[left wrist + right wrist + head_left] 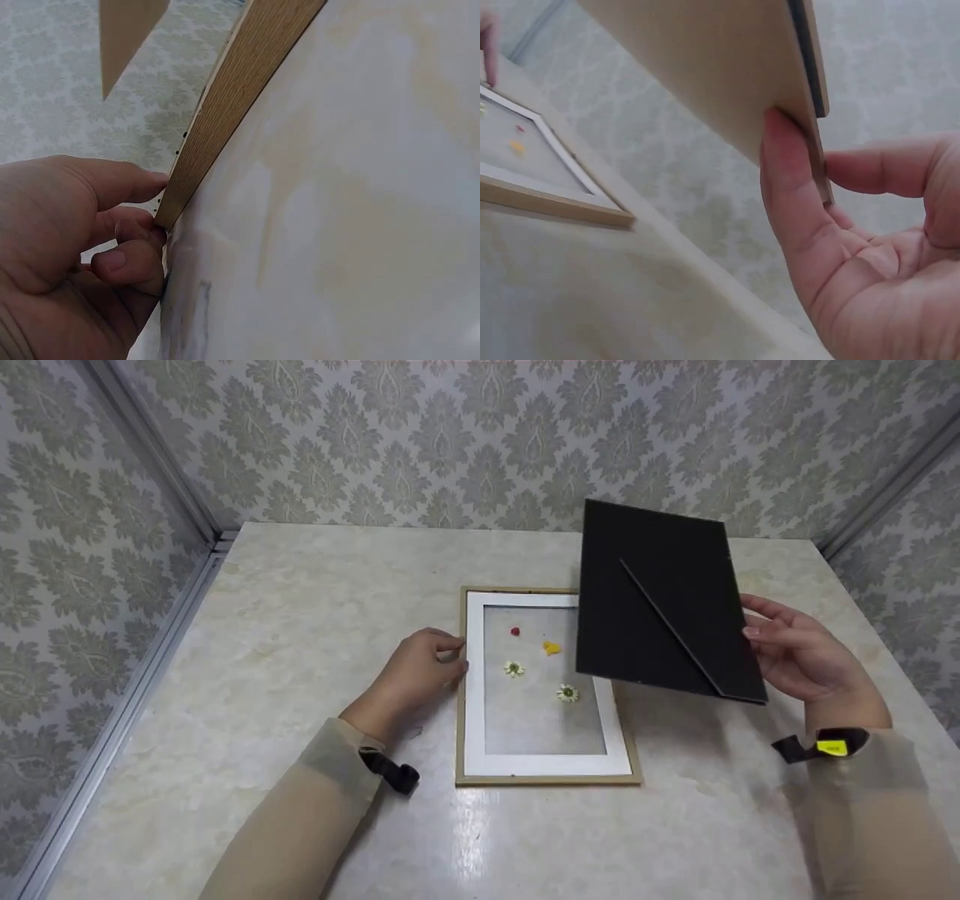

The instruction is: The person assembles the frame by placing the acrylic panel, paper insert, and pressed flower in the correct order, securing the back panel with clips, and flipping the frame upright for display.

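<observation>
Fingers [787, 165] pinch edges: right hand [806, 652], black board [652, 615], raised clear of frame [547, 781]; left hand [412, 669], frame.

Place: small booth or cubicle [442, 442]; kind of building not tellable. Wallpaper [491, 465], pale with grey-green leaf pattern, on walls [45, 585] at 12, 9 and 3 o'clock. Metal rails [150, 446] at wall joints, 10 and 2 o'clock. Worktop [337, 585], one, pale, marbled, running from 6 o'clock towards the 12 o'clock wall.
</observation>
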Demonstrator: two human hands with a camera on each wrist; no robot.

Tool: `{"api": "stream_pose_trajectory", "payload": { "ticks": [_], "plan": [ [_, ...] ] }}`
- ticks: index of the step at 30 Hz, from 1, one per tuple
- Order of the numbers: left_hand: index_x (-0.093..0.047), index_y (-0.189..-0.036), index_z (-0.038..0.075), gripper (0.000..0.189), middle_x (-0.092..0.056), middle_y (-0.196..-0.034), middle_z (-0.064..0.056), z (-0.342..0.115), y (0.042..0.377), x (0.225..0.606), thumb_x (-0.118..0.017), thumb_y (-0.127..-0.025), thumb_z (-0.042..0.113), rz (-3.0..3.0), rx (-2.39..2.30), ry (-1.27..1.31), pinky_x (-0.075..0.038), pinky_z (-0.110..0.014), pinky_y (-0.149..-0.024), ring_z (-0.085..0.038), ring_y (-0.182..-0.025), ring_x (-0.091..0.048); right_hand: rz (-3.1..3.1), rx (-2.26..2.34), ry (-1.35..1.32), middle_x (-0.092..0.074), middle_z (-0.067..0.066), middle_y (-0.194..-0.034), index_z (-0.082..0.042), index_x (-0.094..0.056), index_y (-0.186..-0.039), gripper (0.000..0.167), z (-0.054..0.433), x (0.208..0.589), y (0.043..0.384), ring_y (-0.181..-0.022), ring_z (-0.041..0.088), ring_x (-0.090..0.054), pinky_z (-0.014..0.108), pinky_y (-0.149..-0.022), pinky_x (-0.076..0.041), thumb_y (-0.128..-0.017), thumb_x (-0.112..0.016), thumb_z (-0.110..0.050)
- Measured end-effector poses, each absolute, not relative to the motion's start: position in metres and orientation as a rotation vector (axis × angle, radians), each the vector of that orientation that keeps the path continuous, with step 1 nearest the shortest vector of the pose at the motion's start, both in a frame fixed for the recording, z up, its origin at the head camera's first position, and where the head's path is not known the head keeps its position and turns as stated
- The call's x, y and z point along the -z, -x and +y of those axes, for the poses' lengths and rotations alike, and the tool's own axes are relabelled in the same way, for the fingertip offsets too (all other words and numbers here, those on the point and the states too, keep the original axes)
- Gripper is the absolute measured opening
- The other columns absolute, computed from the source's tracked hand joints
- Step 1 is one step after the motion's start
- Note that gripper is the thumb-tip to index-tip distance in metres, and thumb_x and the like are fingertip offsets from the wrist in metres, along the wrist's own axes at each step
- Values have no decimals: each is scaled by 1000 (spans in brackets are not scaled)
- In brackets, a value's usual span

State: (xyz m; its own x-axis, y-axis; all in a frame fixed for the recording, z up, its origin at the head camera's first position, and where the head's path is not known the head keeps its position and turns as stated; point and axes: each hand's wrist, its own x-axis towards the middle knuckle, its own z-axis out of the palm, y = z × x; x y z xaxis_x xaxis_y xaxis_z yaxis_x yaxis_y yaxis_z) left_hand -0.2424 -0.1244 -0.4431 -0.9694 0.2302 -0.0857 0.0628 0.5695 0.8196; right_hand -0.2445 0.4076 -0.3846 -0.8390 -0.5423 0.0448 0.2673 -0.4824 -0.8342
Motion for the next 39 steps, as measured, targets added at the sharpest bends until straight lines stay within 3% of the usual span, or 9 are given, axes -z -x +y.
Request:
{"api": "stream_pose_trajectory", "payload": {
  "ticks": [5,10,18,30,39],
  "plan": [
    [-69,-151,0,44,-67,-155,-23,-125,243,445,-69,-112,18,2648,-1362,-256,-47,-53,-132,-40,-153,-58,1270,2204,491,-77,14,-138,-6,-48,-157,57,374,390,241,-112,23,-83,32,-93,-70,-112,-22,17],
    [-68,-153,0,45,-66,-157,-22,-125,244,442,-68,-113,20,2623,-1383,-238,-45,-51,-134,-39,-156,-57,1425,2106,410,-81,5,-132,-11,-44,-155,52,342,391,235,-107,16,-84,31,-87,-71,-112,-35,17],
    [-69,-152,1,44,-69,-154,-22,-127,245,440,-67,-112,21,2652,-1364,-252,-47,-51,-133,-39,-153,-60,1390,2094,331,-82,6,-128,-9,-38,-153,51,309,400,232,-105,18,-84,32,-87,-70,-110,-41,18],
    [-72,-147,-1,42,-69,-151,-25,-126,245,444,-69,-110,18,2670,-1359,-285,-48,-52,-131,-42,-150,-61,1421,2012,311,-78,1,-123,-11,-34,-156,53,296,419,228,-87,11,-76,24,-74,-65,-111,-45,16],
    [-72,-147,-1,42,-70,-151,-24,-124,245,445,-69,-110,17,2673,-1337,-278,-47,-52,-132,-41,-150,-62,1438,1980,283,-77,3,-121,-12,-35,-156,56,292,425,224,-92,16,-80,31,-81,-70,-110,-49,16]
  ]
}}
